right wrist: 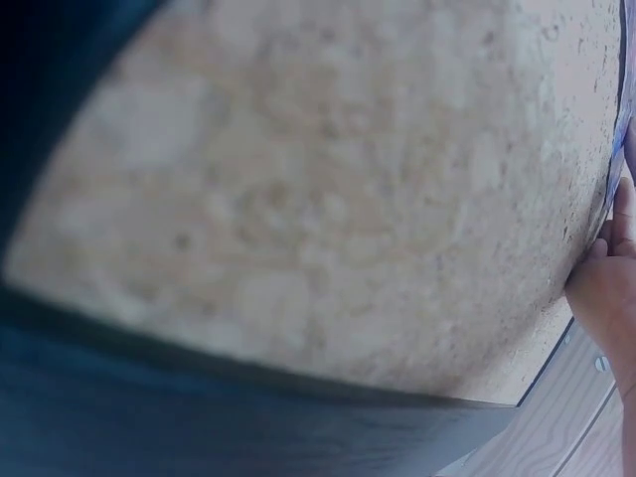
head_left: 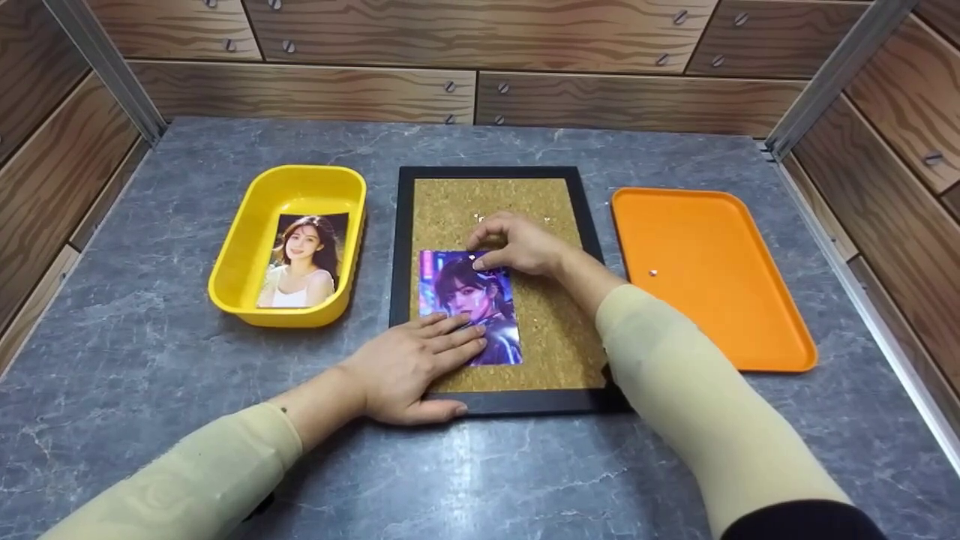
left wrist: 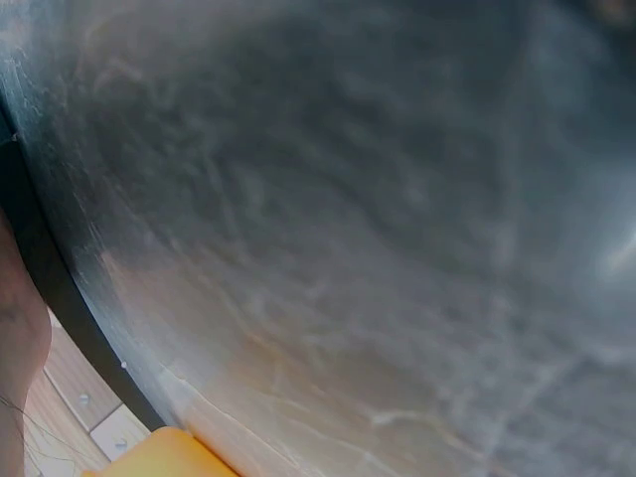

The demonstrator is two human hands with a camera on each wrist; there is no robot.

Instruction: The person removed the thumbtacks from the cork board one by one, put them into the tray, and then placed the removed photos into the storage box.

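A photo card (head_left: 469,300) with a purple, neon-lit portrait lies on the cork board (head_left: 559,322), which has a black frame. My left hand (head_left: 409,364) rests flat with its fingers across the card's lower left part and its thumb on the frame's front edge. At the card's top edge is my right hand (head_left: 521,244), with bent fingers; its thumb tip and index fingertip stand slightly apart, with a small shiny pin (head_left: 472,257) between them, right at the thumb. The right wrist view shows that hand (right wrist: 606,278) low against the board.
Left of the board, a yellow tray (head_left: 225,281) contains another portrait photo (head_left: 304,262). On the right lies an orange tray (head_left: 720,300) with one small pin (head_left: 652,273). Small shiny pieces (head_left: 546,219) are on the cork's upper part. Wood-patterned walls surround the grey marbled table (head_left: 487,480).
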